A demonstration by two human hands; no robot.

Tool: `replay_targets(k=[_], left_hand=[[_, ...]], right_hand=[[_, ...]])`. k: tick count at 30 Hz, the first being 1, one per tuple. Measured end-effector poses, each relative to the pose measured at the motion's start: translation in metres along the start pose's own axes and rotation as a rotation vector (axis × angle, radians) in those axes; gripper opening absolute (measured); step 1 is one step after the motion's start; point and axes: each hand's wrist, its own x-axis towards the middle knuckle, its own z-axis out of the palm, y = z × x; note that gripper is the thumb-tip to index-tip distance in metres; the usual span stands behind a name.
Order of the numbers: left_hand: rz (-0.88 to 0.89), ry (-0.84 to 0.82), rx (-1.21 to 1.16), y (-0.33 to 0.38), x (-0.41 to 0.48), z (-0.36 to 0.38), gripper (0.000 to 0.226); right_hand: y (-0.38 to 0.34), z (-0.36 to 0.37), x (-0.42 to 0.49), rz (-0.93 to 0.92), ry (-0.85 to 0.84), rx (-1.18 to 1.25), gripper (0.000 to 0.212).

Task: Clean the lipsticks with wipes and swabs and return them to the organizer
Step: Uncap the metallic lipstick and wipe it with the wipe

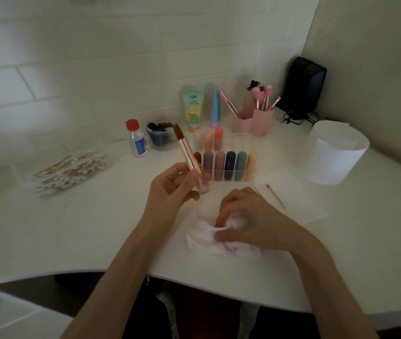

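Note:
My left hand (170, 189) grips an uncapped lipstick (188, 152) by its base, tilted, with the brown-red tip pointing up and away. Low on the white table, my right hand (246, 218) pinches a crumpled white wipe (204, 237) marked with red stains. Behind the hands stands a clear organizer (228, 157) with several capped lipsticks in its compartments. A used swab (275, 196) with a red tip lies on a white sheet (292, 192) to the right.
A clear box of cotton swabs (69, 171) sits at the left. A red-capped bottle (137, 139), a small tub (160, 135), two tubes, pink brush holders (255, 118) and a white cylindrical container (336, 152) line the back. The table's front edge curves near my arms.

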Motion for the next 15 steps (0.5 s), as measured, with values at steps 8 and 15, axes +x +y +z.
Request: replay_targets(k=[8,15], left_hand=[[-0.166,-0.335,-0.155,0.004,-0.005,0.001,0.029],[-0.151,-0.398,-0.082,-0.003,-0.002,0.001,0.048]], right_hand=[[-0.006,-0.011,0.007,0.147,0.445,0.077,0.009],[-0.033,-0.011,0.010,0.136,0.595,0.708,0.009]])
